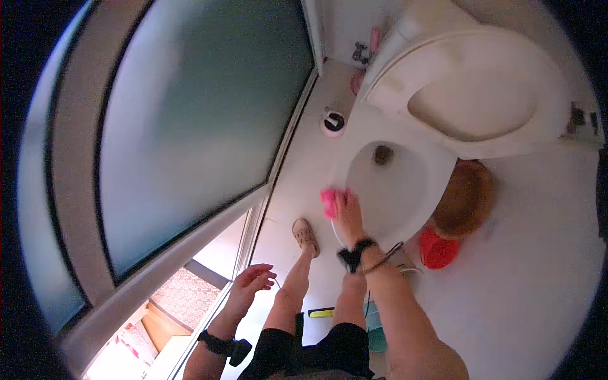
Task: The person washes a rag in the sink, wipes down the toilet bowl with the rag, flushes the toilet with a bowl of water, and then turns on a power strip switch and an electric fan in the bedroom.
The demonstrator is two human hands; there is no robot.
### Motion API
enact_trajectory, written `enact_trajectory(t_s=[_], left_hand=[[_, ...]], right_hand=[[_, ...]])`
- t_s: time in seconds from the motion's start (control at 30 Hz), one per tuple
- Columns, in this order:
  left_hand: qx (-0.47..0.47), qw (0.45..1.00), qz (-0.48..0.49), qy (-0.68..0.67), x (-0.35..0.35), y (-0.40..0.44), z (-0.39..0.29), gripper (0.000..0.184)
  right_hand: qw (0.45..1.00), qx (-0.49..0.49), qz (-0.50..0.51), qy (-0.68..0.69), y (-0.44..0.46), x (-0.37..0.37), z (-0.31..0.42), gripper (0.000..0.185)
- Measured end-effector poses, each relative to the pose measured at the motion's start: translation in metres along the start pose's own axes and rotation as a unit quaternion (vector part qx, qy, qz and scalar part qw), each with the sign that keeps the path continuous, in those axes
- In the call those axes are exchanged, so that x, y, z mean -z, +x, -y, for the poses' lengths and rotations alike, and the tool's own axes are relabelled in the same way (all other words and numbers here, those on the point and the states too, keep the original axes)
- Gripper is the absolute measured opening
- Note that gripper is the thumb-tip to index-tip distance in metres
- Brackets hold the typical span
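My right hand (348,213) is closed on a bright pink cloth (332,201), pressed on the left rim of a white toilet bowl (396,196). A black band circles that wrist. The toilet seat and lid (392,95) are raised, and a dark patch shows in the bowl's drain. Off to the left, my left hand (252,283) hangs in the air with its fingers apart and holds nothing. It is nearest to my left leg, and a black band is on its wrist too.
A toilet brush in a holder (332,123) stands left of the toilet. To the right are a brown basin (465,199) and a red container (438,248). A frosted glass door (202,114) fills the left. A yellow-and-black object (321,313) lies between my legs.
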State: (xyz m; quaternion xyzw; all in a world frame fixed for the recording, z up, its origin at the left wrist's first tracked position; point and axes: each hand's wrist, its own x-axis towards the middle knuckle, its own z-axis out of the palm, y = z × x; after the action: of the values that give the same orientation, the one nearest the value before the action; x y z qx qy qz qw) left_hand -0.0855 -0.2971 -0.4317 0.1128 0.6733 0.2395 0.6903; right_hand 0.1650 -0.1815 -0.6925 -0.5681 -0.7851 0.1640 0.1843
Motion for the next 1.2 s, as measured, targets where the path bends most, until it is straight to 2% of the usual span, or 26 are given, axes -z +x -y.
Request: enact_trajectory(t_s=[0.07,0.13,0.17,0.2,0.23,0.3,0.37,0.4,0.47,0.53,0.6,0.63,0.7,0.73,0.8,0.83,0.87,0.9,0.93,1.0,1.03,1.1,1.13,1.17,1.2], left_hand=[[0.002,1.0,-0.001,0.001,0.016,-0.021,-0.004,0.034],[-0.005,1.0,-0.004,0.002,0.03,-0.047,-0.011,0.035],[-0.028,0.999,-0.017,-0.004,0.034,-0.061,-0.014,0.035],[-0.036,0.999,-0.024,0.003,0.049,-0.074,-0.017,0.035],[-0.044,0.998,-0.036,0.008,0.06,-0.089,-0.02,0.034],[-0.094,0.993,-0.068,-0.024,0.067,-0.13,-0.018,0.034],[-0.077,0.99,-0.113,-0.022,0.07,-0.163,-0.005,0.034],[-0.084,0.988,-0.12,-0.045,0.07,-0.175,0.014,0.035],[-0.096,0.987,-0.117,-0.062,0.071,-0.196,0.042,0.036],[-0.109,0.985,-0.109,-0.083,0.07,-0.217,0.065,0.036],[-0.127,0.983,-0.11,-0.067,0.072,-0.238,0.074,0.037],[-0.139,0.982,-0.119,-0.045,0.066,-0.265,0.064,0.038],[-0.131,0.982,-0.125,-0.052,0.069,-0.238,0.058,0.039],[-0.148,0.978,-0.131,-0.069,0.079,-0.234,0.062,0.039],[-0.185,0.967,-0.152,-0.084,0.104,-0.234,0.068,0.038],[-0.207,0.96,-0.167,-0.084,0.124,-0.261,0.078,0.038],[-0.224,0.951,-0.156,-0.145,0.162,-0.289,0.1,0.037],[-0.237,0.942,-0.171,-0.167,0.181,-0.286,0.112,0.035],[-0.238,0.937,-0.181,-0.18,0.203,-0.282,0.12,0.035],[-0.249,0.924,-0.189,-0.221,0.263,-0.288,0.142,0.034],[-0.266,0.912,-0.192,-0.247,0.293,-0.294,0.145,0.033],[-0.228,0.917,-0.22,-0.243,0.346,-0.309,0.147,0.039],[-0.218,0.914,-0.23,-0.255,0.373,-0.313,0.152,0.043],[-0.208,0.911,-0.24,-0.264,0.399,-0.324,0.147,0.047],[-0.207,0.916,-0.233,-0.253,0.424,-0.34,0.143,0.047]], right_hand=[[0.985,0.007,0.167,0.036,-0.078,0.012,0.001,0.025],[0.947,-0.108,0.268,0.139,-0.111,0.061,0.002,0.024],[0.946,-0.065,0.316,-0.003,-0.116,0.104,0.003,0.024],[0.965,0.012,0.259,-0.048,-0.11,0.127,0.01,0.014],[0.844,-0.123,0.519,-0.059,-0.1,0.16,0.003,0.024],[0.865,-0.154,0.474,-0.05,-0.118,0.208,-0.022,0.024],[0.879,-0.182,0.436,0.057,-0.122,0.241,-0.033,0.024],[0.866,-0.211,0.427,0.154,-0.118,0.25,-0.021,0.027],[0.804,-0.272,0.4,0.344,-0.108,0.268,0.003,0.033],[0.763,-0.258,0.471,0.358,-0.077,0.293,0.062,0.044],[0.818,-0.078,0.511,0.251,-0.056,0.318,0.144,0.041],[0.826,-0.023,0.5,0.257,-0.057,0.314,0.158,0.039],[0.809,0.023,0.481,0.338,-0.039,0.255,0.164,0.036],[0.807,0.037,0.486,0.332,-0.033,0.253,0.191,0.036],[0.759,0.022,0.552,0.343,-0.011,0.269,0.277,0.037],[0.765,0.032,0.551,0.332,-0.024,0.276,0.323,0.037],[0.74,0.035,0.571,0.353,-0.046,0.275,0.381,0.039],[0.709,0.038,0.592,0.381,-0.047,0.262,0.407,0.041],[0.712,0.042,0.59,0.378,-0.043,0.255,0.44,0.041],[0.587,0.015,0.647,0.486,-0.047,0.246,0.524,0.049],[0.589,0.026,0.643,0.489,-0.047,0.236,0.564,0.049],[0.513,0.035,0.681,0.521,-0.045,0.219,0.631,0.052],[0.54,0.039,0.703,0.462,-0.045,0.209,0.666,0.053],[0.544,0.035,0.697,0.466,-0.044,0.2,0.702,0.053],[0.536,0.108,0.716,0.434,-0.045,0.191,0.74,0.052]])
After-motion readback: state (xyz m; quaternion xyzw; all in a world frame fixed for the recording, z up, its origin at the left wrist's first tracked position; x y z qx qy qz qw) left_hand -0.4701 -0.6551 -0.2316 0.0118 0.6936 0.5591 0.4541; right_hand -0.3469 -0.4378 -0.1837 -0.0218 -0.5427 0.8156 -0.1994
